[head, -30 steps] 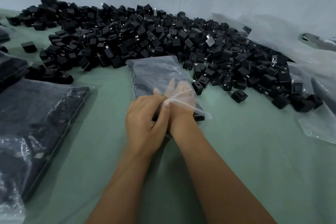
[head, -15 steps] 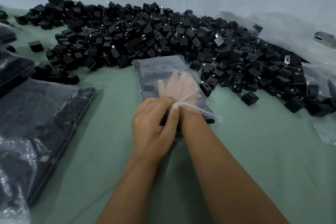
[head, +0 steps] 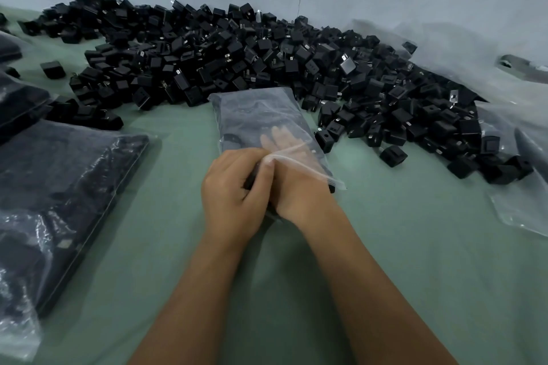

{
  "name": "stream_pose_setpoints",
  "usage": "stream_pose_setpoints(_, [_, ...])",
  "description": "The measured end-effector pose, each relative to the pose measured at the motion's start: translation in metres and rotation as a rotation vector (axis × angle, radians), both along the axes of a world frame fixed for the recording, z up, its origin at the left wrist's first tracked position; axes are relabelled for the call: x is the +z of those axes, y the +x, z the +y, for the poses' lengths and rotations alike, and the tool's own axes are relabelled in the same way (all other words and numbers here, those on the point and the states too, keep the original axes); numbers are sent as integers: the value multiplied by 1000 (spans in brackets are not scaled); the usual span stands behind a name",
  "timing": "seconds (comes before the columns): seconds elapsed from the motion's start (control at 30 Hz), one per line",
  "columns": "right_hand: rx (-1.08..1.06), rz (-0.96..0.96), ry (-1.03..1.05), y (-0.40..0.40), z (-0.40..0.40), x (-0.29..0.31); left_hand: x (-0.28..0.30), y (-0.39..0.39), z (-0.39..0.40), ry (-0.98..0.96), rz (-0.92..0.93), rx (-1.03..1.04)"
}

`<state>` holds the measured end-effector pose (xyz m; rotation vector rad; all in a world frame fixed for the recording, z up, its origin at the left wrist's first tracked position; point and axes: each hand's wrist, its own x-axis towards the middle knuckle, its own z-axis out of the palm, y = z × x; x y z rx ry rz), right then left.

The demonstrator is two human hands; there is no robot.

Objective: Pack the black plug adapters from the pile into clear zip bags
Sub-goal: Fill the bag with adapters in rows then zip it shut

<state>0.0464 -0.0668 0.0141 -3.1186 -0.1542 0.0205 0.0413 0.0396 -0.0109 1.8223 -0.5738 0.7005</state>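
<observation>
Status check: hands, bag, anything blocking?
Left hand pinches the mouth of the clear plastic zip bag. Right hand inside it, fingers straight. Pile of black plug adapters just behind; nothing blocking.

zip bag (head: 261, 115) lies before the adapter pile (head: 267, 62); filled bags (head: 59, 187), perhaps stacked, lie left.

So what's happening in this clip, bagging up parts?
Yes. A person is filling a clear zip bag on the green table. The left hand pinches the bag's open mouth while the right hand reaches inside, fingers visible through the plastic. The pile of black plug adapters lies behind; filled bags sit at left.
</observation>
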Motion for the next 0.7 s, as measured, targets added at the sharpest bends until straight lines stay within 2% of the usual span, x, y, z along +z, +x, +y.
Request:
stream_pose_setpoints(0.07, [99,-329,220,-18,-4,-4,1,1,2,-37,28,7])
stream_pose_setpoints(0.13, [126,-468,358,-38,-9,-11,2,3,4,-88,93,15])
stream_pose_setpoints(0.2, [201,-551,344,-48,-14,-17,2,4,6,-126,178,27])
stream_pose_setpoints(0.27, [248,-744,355,-55,-15,-20,1,4,8,-124,239,34])
stream_pose_setpoints(0.33, [193,-967,447,-59,-17,-19,0,2,9,-137,324,14])
stream_pose_setpoints(0.4, [64,-1073,559,-59,-22,-17,-2,-1,10,-146,433,-1])
stream_pose_setpoints(0.47, [-137,-1078,618,-57,-37,-16,-4,-3,10,-108,489,-5])
stream_pose_setpoints(0.53, [-381,-997,593,-54,-61,-18,-4,-6,11,-85,504,-21])
stream_pose_setpoints(0.63, [-780,-637,518,-51,-98,-25,-3,-7,12,-104,518,-40])
stream_pose_setpoints(0.7, [-929,-388,549,-49,-108,-27,-3,-7,13,-110,529,-51])
